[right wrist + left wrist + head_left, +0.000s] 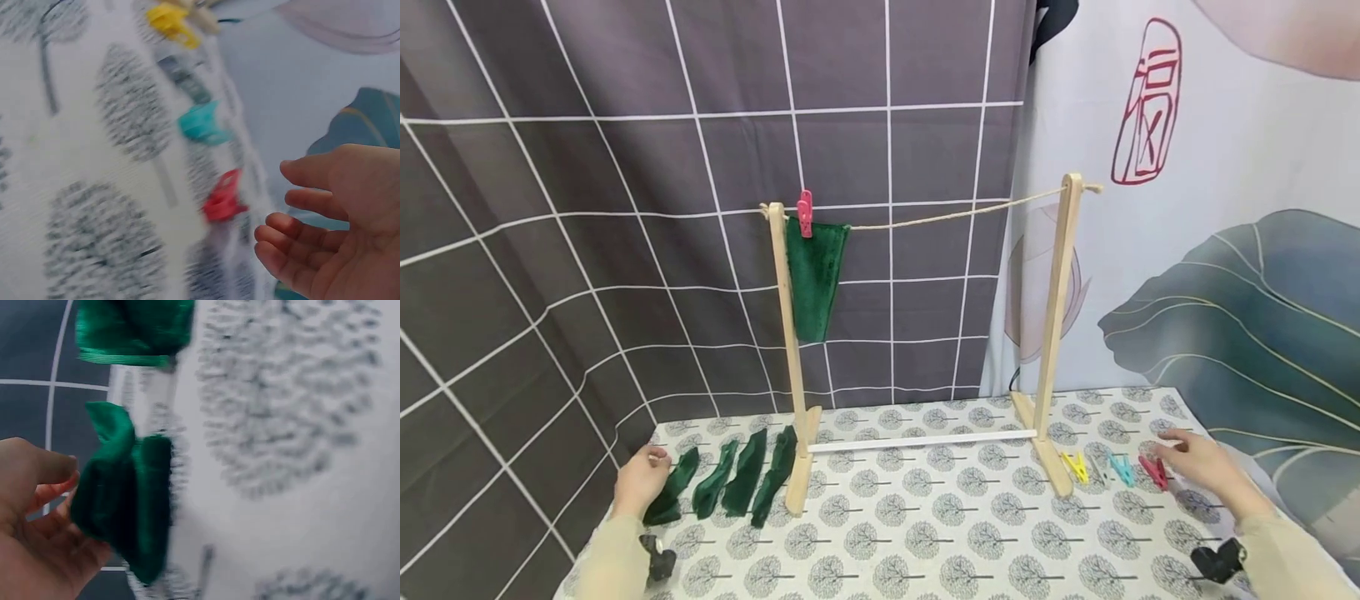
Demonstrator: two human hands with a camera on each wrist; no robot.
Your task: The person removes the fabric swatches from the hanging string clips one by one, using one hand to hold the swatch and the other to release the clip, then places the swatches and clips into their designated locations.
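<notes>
My left hand [642, 479] is beside the leftmost green velvety cloth [676, 485], fingers loosely bent. In the left wrist view its fingertips come up to the edge of that cloth [119, 500]; whether they touch it I cannot tell. My right hand [1206, 467] hovers with relaxed fingers just right of a red clothespin [1153, 472], apart from it in the right wrist view. Another green cloth [814, 279] hangs at the left end of a rope [955, 214], clipped by a pink clothespin [805, 214].
The rope spans two wooden posts [1056, 308] joined by a white bar [917, 441]. Several more green cloths [747, 473] lie left of the stand. A yellow clothespin [1077, 467], a grey clothespin [1102, 471] and a teal clothespin [1122, 469] lie right. A curtain [850, 83] hangs behind.
</notes>
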